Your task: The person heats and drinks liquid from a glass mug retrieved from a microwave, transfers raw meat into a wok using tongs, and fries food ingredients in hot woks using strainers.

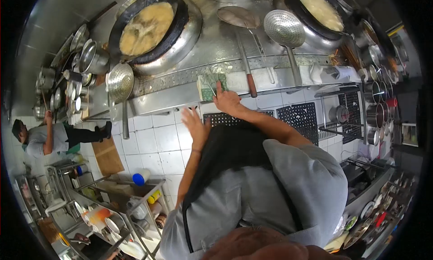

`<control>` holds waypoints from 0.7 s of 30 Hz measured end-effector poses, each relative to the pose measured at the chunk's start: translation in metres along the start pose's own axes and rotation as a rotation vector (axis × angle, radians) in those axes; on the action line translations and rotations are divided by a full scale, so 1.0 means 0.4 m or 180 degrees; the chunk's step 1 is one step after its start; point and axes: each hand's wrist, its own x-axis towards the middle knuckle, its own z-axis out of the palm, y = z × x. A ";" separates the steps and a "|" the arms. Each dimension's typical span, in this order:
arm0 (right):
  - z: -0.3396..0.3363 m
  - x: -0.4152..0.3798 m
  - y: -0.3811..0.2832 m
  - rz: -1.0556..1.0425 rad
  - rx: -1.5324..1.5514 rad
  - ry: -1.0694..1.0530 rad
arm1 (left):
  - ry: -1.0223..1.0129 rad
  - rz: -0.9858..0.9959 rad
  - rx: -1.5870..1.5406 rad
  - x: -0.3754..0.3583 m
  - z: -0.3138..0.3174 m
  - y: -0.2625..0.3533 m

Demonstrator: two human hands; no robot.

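Note:
My left hand (195,123) is raised in front of the stove's front edge, fingers spread and holding nothing. My right hand (227,100) reaches to a folded green patterned cloth (219,81) on the ledge. Its index finger stretches out onto the cloth, while the other fingers are partly hidden. A thin line beside that finger is too small to name. To the right of this hand lies a ladle with a red-brown handle (251,85). Beyond it are a fine mesh skimmer (239,16) and a perforated strainer (284,29).
A wok of bubbling oil (148,27) stands at the left, another wok with pale contents (320,11) at the right. A second perforated strainer (120,82) overhangs the stove edge. Black floor mats (297,120) lie below. A co-worker (43,136) stands far left.

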 end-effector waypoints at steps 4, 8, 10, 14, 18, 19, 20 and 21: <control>-0.083 0.005 0.016 0.0206 0.0305 -0.0032 | -0.0469 -0.1255 -0.0330 -0.173 0.073 -0.166; -0.172 0.077 0.228 0.0351 0.0286 0.2171 | -0.1417 -0.3025 -0.0433 -0.385 0.179 -0.338; -0.222 0.097 0.332 0.0585 -0.0833 0.2199 | -0.1519 -0.3689 -0.0268 -0.494 0.240 -0.377; -0.178 0.117 0.469 0.0667 -0.1069 0.1556 | -0.1821 -0.2593 -0.0531 -0.695 0.309 -0.428; -0.259 0.130 0.455 0.0981 -0.0660 0.0889 | -0.1326 -0.0742 -0.0655 -0.802 0.361 -0.452; -0.277 0.134 0.460 0.0977 -0.0617 0.0951 | -0.1230 -0.0710 -0.0579 -0.809 0.371 -0.450; -0.294 0.133 0.468 0.0639 -0.0571 0.1100 | -0.1152 -0.0715 -0.0525 -0.814 0.379 -0.447; -0.308 0.129 0.476 0.0299 -0.0513 0.1242 | -0.1149 -0.0870 -0.0378 -0.812 0.386 -0.442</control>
